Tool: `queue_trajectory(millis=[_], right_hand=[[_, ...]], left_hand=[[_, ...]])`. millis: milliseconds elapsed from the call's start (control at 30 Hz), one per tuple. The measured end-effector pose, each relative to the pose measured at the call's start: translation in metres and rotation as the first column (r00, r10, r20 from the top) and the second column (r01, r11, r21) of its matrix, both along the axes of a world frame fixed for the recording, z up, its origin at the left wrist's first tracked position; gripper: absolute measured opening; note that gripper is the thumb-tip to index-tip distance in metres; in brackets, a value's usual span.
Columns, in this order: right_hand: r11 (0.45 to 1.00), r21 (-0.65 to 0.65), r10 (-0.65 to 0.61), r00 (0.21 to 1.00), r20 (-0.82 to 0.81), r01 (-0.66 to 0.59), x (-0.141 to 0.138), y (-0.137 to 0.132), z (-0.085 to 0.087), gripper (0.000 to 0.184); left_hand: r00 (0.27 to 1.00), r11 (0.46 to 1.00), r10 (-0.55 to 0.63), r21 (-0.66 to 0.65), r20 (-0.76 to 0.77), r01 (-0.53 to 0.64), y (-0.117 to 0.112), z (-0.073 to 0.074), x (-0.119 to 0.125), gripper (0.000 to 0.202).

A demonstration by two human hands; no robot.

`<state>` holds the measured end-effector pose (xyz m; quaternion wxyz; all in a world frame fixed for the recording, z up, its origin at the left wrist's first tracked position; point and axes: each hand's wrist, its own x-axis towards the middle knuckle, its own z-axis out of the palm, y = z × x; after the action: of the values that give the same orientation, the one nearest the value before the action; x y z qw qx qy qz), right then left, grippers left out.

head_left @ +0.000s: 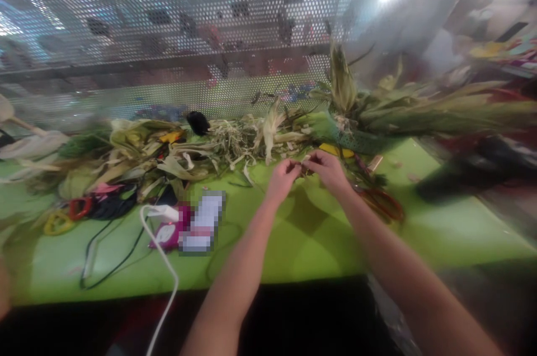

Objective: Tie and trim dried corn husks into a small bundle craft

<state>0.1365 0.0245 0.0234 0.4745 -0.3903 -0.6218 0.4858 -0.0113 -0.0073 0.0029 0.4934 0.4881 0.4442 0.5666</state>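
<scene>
Over the green tabletop (310, 255), my left hand (284, 174) and my right hand (326, 169) meet with fingertips pinched close together. A small thin piece shows between them, too small and blurred to name. Just beyond the hands lies a spread of dried corn husks (271, 127), some whole leaves and some shredded strips. A yellow object (335, 150) sits right behind my right hand. Beside my right forearm rests an orange-red loop (384, 204), perhaps scissor handles.
Left of my arms are a pixelated phone-like slab (204, 222), a magenta item (172, 233) with a white cable (171, 272), and scissors (79, 208). A green basket (356, 135) holds husks at the back right. A perforated metal screen (168, 26) stands behind.
</scene>
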Motion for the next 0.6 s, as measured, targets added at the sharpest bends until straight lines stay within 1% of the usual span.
queue_trajectory(millis=[100, 167, 233, 267, 300, 367, 500, 567, 600], right_hand=[[0.99, -0.098, 0.09, 0.987, -0.131, -0.103, 0.001, -0.001, 0.002, 0.023], [0.964, -0.169, 0.16, 0.957, -0.241, -0.204, 0.002, -0.002, 0.002, 0.024], [0.939, -0.217, 0.191, 0.93, -0.315, -0.266, 0.003, -0.002, 0.001, 0.026], [0.936, -0.226, 0.188, 0.926, -0.328, -0.27, 0.003, -0.002, 0.001, 0.027], [0.939, -0.226, 0.177, 0.928, -0.327, -0.258, 0.004, -0.001, 0.0, 0.028], [0.959, -0.205, 0.124, 0.94, -0.318, -0.196, 0.004, 0.0, 0.001, 0.028], [0.986, -0.166, -0.04, 0.944, -0.327, -0.016, 0.007, 0.003, 0.009, 0.029], [0.988, -0.131, -0.117, 0.954, -0.277, 0.083, 0.017, 0.002, 0.014, 0.029], [0.987, -0.1, -0.145, 0.965, -0.219, 0.126, 0.025, -0.001, 0.016, 0.03]], left_hand=[[0.987, 0.994, -0.104, -0.024, 0.126, 0.108, -0.001, 0.002, -0.002, 0.02], [0.954, 0.979, -0.189, -0.037, 0.232, 0.203, -0.001, 0.003, -0.004, 0.023], [0.926, 0.963, -0.24, -0.046, 0.292, 0.264, -0.002, 0.004, -0.005, 0.026], [0.924, 0.962, -0.244, -0.049, 0.296, 0.27, -0.002, 0.004, -0.005, 0.027], [0.929, 0.964, -0.238, -0.05, 0.284, 0.262, -0.001, 0.004, -0.005, 0.027], [0.949, 0.977, -0.191, -0.043, 0.25, 0.208, 0.001, 0.004, -0.005, 0.028], [0.974, 0.994, -0.089, -0.05, 0.21, 0.101, 0.005, 0.002, -0.006, 0.027], [0.979, 0.996, -0.062, -0.048, 0.194, 0.073, 0.006, 0.003, -0.008, 0.026], [0.981, 0.997, -0.051, -0.042, 0.189, 0.06, 0.007, 0.003, -0.009, 0.026]])
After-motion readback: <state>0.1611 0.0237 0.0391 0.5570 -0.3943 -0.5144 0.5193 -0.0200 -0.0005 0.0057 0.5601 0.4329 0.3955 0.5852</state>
